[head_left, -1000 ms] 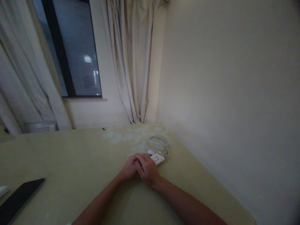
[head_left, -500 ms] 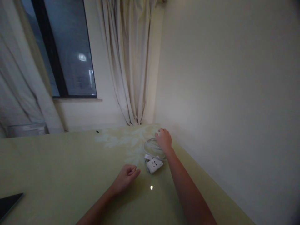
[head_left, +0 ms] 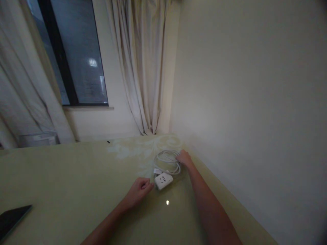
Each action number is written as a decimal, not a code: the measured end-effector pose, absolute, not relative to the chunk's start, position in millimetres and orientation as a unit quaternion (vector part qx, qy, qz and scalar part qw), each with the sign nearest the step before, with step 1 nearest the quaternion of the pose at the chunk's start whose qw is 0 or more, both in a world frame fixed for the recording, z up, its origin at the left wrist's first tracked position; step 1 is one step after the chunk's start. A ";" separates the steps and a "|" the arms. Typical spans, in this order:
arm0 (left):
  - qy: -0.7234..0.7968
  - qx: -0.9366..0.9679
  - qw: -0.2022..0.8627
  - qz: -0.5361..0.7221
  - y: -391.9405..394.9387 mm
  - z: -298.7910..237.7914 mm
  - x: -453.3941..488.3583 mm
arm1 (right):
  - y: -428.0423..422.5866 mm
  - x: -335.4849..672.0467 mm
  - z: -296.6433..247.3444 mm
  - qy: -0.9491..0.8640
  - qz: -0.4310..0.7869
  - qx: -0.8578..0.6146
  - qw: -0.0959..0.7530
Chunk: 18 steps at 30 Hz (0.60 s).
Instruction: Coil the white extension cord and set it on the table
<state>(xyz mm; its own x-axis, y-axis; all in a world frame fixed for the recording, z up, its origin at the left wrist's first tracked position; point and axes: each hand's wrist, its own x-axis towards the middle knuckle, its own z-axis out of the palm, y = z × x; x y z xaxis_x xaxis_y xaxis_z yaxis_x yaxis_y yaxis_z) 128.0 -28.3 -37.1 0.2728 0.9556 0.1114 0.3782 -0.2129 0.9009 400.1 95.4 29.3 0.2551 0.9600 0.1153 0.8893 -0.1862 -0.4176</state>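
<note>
A white power strip (head_left: 164, 180) with a socket face lies on the table, right beside the knuckles and thumb of my left hand (head_left: 139, 190). That hand is curled into a fist, and nothing shows in it. Behind the strip its pale cable (head_left: 159, 159) lies in a loose coil of several loops. At the coil's right side is my right hand (head_left: 184, 158), its fingers closed on the cable's edge; the fingertips are partly hidden. A white piece (head_left: 157, 171), perhaps the plug, sits against the strip's back.
The table (head_left: 76, 183) has a pale green, glossy patterned top. A dark flat object (head_left: 14, 217) lies at its left edge, and a small black piece (head_left: 108, 142) near the back. A wall (head_left: 242, 119) bounds the right side; curtains (head_left: 146, 68) hang behind.
My right hand has come down and nearer along the coil, and its fingers have closed at the cable. Strip and coil have shifted left, closer to my left fist, which stays nearly still.
</note>
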 end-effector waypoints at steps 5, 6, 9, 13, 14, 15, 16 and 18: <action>0.486 0.672 0.378 0.412 -22.8 -29.0 126.6 | 80.8 373.7 81.3 -0.651 0.164 -0.673 0.311; 0.487 0.666 0.366 0.431 -21.7 -20.9 125.6 | 76.2 364.8 92.3 -0.659 0.178 -0.647 0.339; 0.470 0.657 0.293 0.511 -22.6 20.1 123.7 | 61.3 332.0 119.6 -0.667 0.210 -0.569 0.433; 0.415 0.718 0.197 0.523 -30.4 79.2 129.0 | 39.0 284.3 138.9 -0.630 0.302 -0.384 0.604; 0.410 0.735 0.193 0.506 -31.9 87.4 131.6 | 32.8 273.8 141.3 -0.618 0.322 -0.365 0.617; 0.406 0.747 0.197 0.489 -32.8 92.2 134.4 | 26.6 264.7 142.9 -0.607 0.344 -0.350 0.625; 0.403 0.755 0.208 0.475 -33.3 94.1 137.0 | 20.7 257.0 143.9 -0.598 0.370 -0.337 0.627; 0.396 0.763 0.243 0.449 -33.6 92.5 141.0 | 11.2 247.0 145.2 -0.589 0.405 -0.316 0.624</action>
<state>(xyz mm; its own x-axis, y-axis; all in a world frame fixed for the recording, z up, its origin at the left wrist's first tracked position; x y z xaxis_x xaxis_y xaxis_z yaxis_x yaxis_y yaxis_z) 141.0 -33.6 92.5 0.2827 0.8232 0.4925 0.3868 -0.5676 0.7267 247.0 11.2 145.2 -0.0230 0.8773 0.4793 -0.1332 0.4725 -0.8712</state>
